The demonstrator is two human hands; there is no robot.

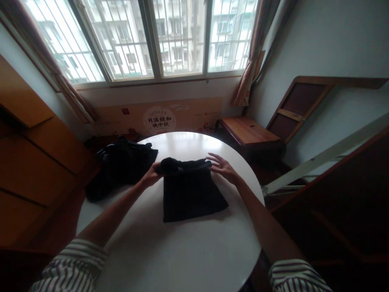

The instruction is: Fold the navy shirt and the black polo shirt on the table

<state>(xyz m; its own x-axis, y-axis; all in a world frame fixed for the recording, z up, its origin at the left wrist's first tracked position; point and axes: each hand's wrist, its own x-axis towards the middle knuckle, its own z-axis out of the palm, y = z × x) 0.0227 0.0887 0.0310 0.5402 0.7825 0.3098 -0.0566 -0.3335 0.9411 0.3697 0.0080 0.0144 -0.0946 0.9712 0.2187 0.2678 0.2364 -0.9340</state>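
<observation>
A black piece of folded cloth (191, 194), probably a garment, lies on the white round table (182, 255) in front of me. Its far edge is rolled or folded up into a thick bundle. My left hand (152, 174) grips the left end of that roll, with some fingers hidden behind the cloth. At the right end, my right hand (223, 167) touches the roll with its fingers spread, the upper ones lifted off the fabric. The near part of the cloth lies flat and widens toward me.
A heap of black clothing (121, 166) lies at the table's left edge, partly hanging over. Beyond the table stand a wooden stool (247, 130) and a printed cardboard panel (188, 113) under the window. Orange cabinets (54, 150) are on the left.
</observation>
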